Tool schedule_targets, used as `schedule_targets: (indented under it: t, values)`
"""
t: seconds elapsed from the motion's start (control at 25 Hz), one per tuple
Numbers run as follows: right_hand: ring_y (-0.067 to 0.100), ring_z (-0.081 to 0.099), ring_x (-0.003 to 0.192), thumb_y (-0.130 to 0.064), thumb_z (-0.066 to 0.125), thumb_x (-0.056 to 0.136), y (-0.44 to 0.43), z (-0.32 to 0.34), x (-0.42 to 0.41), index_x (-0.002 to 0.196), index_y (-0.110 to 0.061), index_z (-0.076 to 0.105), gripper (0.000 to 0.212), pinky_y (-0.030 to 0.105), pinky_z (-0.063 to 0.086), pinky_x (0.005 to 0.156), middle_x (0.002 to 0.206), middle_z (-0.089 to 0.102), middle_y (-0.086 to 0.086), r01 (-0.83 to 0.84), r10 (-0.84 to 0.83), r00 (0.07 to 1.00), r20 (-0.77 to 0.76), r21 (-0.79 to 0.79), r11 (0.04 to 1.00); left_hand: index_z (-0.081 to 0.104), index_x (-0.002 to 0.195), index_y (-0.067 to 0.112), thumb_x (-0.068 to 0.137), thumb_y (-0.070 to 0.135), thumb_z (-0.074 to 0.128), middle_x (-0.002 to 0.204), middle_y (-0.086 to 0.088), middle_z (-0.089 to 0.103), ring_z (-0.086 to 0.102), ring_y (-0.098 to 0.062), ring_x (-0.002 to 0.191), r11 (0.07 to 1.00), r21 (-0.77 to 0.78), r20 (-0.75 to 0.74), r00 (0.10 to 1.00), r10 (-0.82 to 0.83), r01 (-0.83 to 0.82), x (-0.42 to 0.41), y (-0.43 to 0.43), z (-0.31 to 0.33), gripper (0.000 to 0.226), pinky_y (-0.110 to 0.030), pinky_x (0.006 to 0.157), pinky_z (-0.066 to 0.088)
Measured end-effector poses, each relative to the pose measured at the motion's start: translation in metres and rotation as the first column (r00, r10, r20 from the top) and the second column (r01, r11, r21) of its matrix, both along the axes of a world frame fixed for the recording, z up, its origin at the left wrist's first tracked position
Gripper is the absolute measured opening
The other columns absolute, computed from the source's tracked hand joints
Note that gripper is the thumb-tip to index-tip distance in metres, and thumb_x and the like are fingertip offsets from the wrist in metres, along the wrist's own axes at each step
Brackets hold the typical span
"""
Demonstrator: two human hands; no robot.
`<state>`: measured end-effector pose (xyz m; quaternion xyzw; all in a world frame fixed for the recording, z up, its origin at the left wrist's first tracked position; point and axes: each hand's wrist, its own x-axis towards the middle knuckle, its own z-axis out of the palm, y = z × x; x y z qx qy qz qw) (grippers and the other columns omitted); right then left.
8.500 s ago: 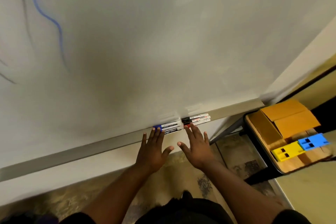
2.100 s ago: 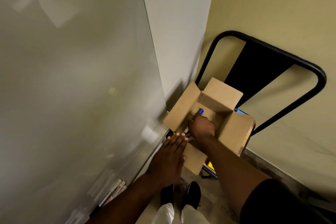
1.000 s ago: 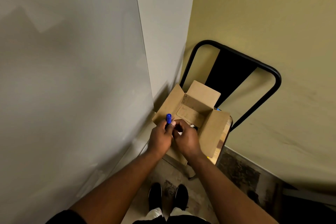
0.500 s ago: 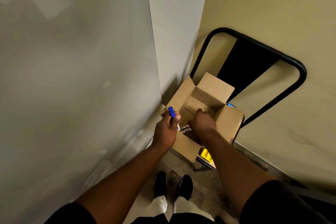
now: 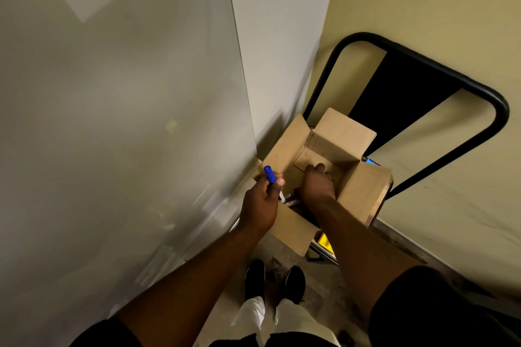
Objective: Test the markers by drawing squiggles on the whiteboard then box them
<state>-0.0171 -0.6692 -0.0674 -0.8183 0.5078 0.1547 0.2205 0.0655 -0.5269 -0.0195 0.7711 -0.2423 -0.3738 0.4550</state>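
Since half a second ago the right hand (image 5: 318, 184) has pushed deeper into the cardboard box (image 5: 363, 191); left hand (image 5: 260, 204) barely shifted. Head view, the only one: left fingers (image 5: 279, 183) closed around the markers (image 5: 287, 198), blue cap (image 5: 269, 173) sticking up, a couple of barrels poking out toward the box opening. Right hand is down inside the box, fingers curled out of sight, so can't tell if they hold anything. Box sits flaps-open on a black-framed chair (image 5: 479, 98), just beside the whiteboard (image 5: 112, 121). Markers should be light, stiff, smooth plastic; grip mid-barrel, caps could pop. Barrel print is too blurred to read, no brand legible.
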Motion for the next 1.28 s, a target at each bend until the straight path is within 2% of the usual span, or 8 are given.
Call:
schedule_targets:
  t: [0.28, 0.52, 0.68, 0.8, 0.92, 1.0, 1.08, 1.28]
  values:
    - [0.018, 0.063, 0.103, 0.007, 0.067, 0.084, -0.008, 0.034, -0.002, 0.129, -0.016, 0.061, 0.051, 0.023, 0.053, 0.076, 0.125, 0.058, 0.005, 0.294, -0.336, 0.728, 0.598, 0.171, 0.94, 0.062, 0.118, 0.029, 0.098, 0.043, 0.054, 0.109, 0.006, 0.071, 0.064, -0.008, 0.106, 1.0, 0.005, 0.017, 1.0, -0.019, 0.019, 0.003, -0.002, 0.003, 0.025, -0.029, 0.094, 0.051]
    - [0.004, 0.061, 0.09, 0.007, 0.072, 0.076, -0.011, 0.086, -0.02, 0.124, -0.019, 0.063, 0.055, 0.02, 0.053, 0.072, 0.105, 0.065, -0.005, 0.306, -0.404, 0.558, 0.725, 0.272, 0.912, 0.063, 0.096, 0.026, 0.095, 0.049, 0.055, 0.082, 0.005, 0.067, 0.064, -0.009, 0.079, 0.994, 0.012, 0.181, 0.978, -0.108, 0.107, 0.001, -0.012, 0.023, 0.024, -0.038, 0.074, 0.056]
    - [0.015, 0.064, 0.087, 0.013, 0.072, 0.076, -0.015, 0.118, -0.023, 0.119, -0.018, 0.062, 0.054, 0.026, 0.058, 0.079, 0.101, 0.066, 0.007, 0.158, -0.429, 0.408, 0.806, 0.4, 0.903, 0.059, 0.091, 0.027, 0.098, 0.042, 0.055, 0.065, 0.006, 0.052, 0.049, -0.002, 0.06, 0.971, 0.007, 0.29, 0.929, -0.23, 0.238, -0.003, -0.022, 0.044, 0.016, -0.013, 0.053, 0.034]
    - [0.02, 0.067, 0.088, 0.015, 0.071, 0.077, -0.017, 0.132, -0.021, 0.116, -0.017, 0.063, 0.051, 0.029, 0.058, 0.079, 0.101, 0.066, 0.015, 0.098, -0.467, 0.312, 0.827, 0.461, 0.882, 0.06, 0.095, 0.025, 0.099, 0.039, 0.053, 0.064, 0.009, 0.051, 0.049, -0.001, 0.059, 0.959, -0.008, 0.302, 0.915, -0.267, 0.282, -0.004, -0.027, 0.049, 0.016, -0.016, 0.053, 0.035]
    - [0.019, 0.069, 0.097, -0.001, 0.073, 0.085, -0.013, 0.124, -0.014, 0.115, -0.014, 0.065, 0.034, 0.029, 0.059, 0.082, 0.103, 0.071, 0.007, 0.197, -0.501, 0.24, 0.831, 0.464, 0.864, 0.061, 0.104, 0.022, 0.098, 0.042, 0.053, 0.083, 0.006, 0.066, 0.064, -0.008, 0.077, 0.974, -0.001, 0.244, 0.945, -0.217, 0.224, -0.001, -0.028, 0.045, 0.023, -0.036, 0.07, 0.056]
    - [0.022, 0.067, 0.103, -0.013, 0.071, 0.09, -0.009, 0.105, -0.01, 0.119, -0.012, 0.065, 0.029, 0.027, 0.055, 0.082, 0.109, 0.071, 0.003, 0.387, -0.576, 0.298, 0.762, 0.455, 0.802, 0.062, 0.105, 0.022, 0.097, 0.043, 0.054, 0.089, 0.005, 0.069, 0.067, -0.01, 0.083, 0.985, 0.007, 0.209, 0.963, -0.173, 0.175, 0.003, -0.024, 0.039, 0.023, -0.041, 0.08, 0.058]
    - [0.027, 0.063, 0.112, -0.018, 0.068, 0.091, -0.003, 0.079, -0.009, 0.13, -0.009, 0.059, 0.04, 0.023, 0.044, 0.082, 0.121, 0.067, 0.008, 0.522, -0.632, 0.52, 0.575, 0.372, 0.768, 0.061, 0.105, 0.026, 0.096, 0.042, 0.056, 0.09, 0.006, 0.071, 0.068, -0.009, 0.086, 0.991, 0.015, 0.164, 0.977, -0.135, 0.134, 0.008, -0.018, 0.034, 0.019, -0.041, 0.084, 0.057]
    - [0.033, 0.059, 0.109, -0.014, 0.062, 0.089, 0.016, 0.026, -0.01, 0.132, -0.007, 0.048, 0.046, 0.035, 0.053, 0.086, 0.129, 0.056, 0.017, 0.401, -0.447, 0.871, 0.204, 0.229, 0.887, 0.064, 0.115, 0.024, 0.093, 0.042, 0.061, 0.091, 0.009, 0.073, 0.069, -0.005, 0.088, 0.998, 0.035, 0.074, 0.995, -0.06, 0.058, 0.011, -0.001, 0.023, 0.028, -0.038, 0.089, 0.057]
